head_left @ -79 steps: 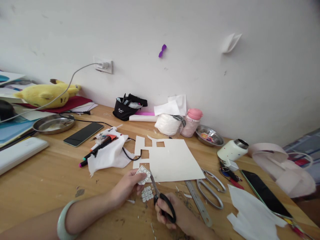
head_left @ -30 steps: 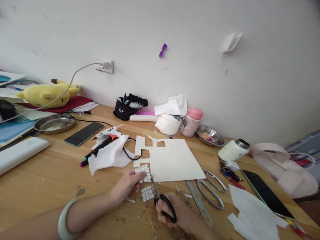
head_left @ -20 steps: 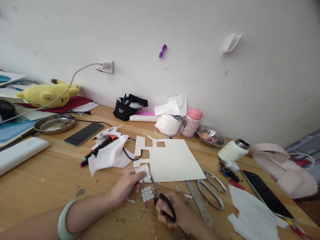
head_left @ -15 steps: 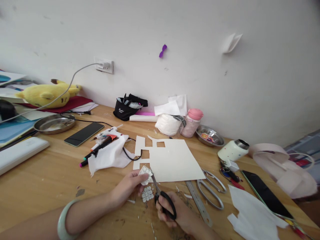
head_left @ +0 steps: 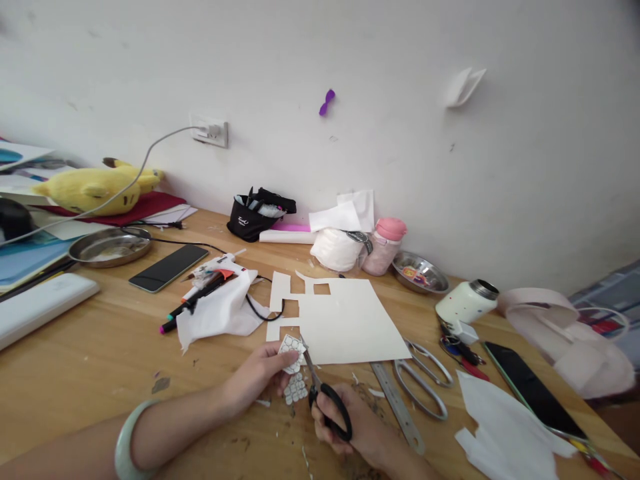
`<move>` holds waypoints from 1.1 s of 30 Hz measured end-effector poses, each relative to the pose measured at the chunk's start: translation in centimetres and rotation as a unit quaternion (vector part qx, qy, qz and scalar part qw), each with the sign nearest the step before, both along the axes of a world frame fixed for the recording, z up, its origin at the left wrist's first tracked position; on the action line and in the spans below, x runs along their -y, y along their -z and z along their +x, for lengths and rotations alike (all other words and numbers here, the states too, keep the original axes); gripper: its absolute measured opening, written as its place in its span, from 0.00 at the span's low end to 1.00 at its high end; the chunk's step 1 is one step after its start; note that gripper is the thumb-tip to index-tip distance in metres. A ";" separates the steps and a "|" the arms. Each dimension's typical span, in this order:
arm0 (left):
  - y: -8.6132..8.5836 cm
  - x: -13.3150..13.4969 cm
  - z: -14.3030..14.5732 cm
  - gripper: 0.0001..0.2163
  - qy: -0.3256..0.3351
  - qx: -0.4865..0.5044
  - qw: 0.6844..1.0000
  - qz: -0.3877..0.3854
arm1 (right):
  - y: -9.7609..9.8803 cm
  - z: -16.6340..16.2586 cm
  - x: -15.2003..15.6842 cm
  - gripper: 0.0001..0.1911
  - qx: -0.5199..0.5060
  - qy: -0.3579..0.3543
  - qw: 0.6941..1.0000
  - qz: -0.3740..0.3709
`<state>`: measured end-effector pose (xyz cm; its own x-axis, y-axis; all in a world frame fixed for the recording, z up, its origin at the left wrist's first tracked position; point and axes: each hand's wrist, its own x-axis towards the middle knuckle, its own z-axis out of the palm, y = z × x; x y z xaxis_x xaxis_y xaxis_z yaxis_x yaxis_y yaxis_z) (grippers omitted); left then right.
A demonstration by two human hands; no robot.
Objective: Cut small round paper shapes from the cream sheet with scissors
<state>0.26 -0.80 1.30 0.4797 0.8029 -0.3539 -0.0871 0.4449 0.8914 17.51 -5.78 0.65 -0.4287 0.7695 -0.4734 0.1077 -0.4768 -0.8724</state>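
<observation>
Between thumb and fingers, my left hand [head_left: 265, 368] pinches a small piece of white paper [head_left: 291, 353] drawn with black rounded outlines. My right hand [head_left: 343, 421] is wrapped round the black handles of a pair of scissors [head_left: 312, 372], whose blades point up and away along the paper's right edge. Just below the held piece, a second cut-out [head_left: 296, 389] with the same kind of outlines lies on the table, partly behind my left fingers. Beyond both hands a cream sheet of card [head_left: 350, 320] lies flat, with rectangular notches cut from its left side.
Right of my right hand lie a metal ruler [head_left: 397, 407] and large grey-handled scissors [head_left: 423, 380]. A crumpled white cloth [head_left: 225, 313], markers and a glue gun [head_left: 215, 267] are at left. A cream bottle [head_left: 465, 300] lies on its side at right, near a phone [head_left: 535, 387].
The held paper has turned slightly and shifted a little lower against the blades, now overlapping the top of the cut-out on the table. My right hand has barely moved.
</observation>
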 end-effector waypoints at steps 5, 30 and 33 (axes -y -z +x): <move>0.2 0.0 0.0 0.16 0.000 0.015 1.000 0.004 | 0.1 -0.2 0.0 0.31 -0.010 0.009 1.000 -0.004; 1.0 0.1 -0.4 0.13 0.066 0.039 0.996 0.035 | 1.5 1.5 0.0 0.27 -0.098 -0.041 0.994 0.038; 0.8 0.1 -0.3 0.13 0.076 0.047 0.996 0.025 | 1.3 1.5 0.0 0.28 -0.090 -0.045 0.994 0.036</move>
<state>-0.09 -0.93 0.47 0.6259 0.7345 -0.2623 -0.1074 0.4143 0.9038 19.05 -5.74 -0.69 -0.5704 0.7526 -0.3289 -0.0129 -0.4086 -0.9126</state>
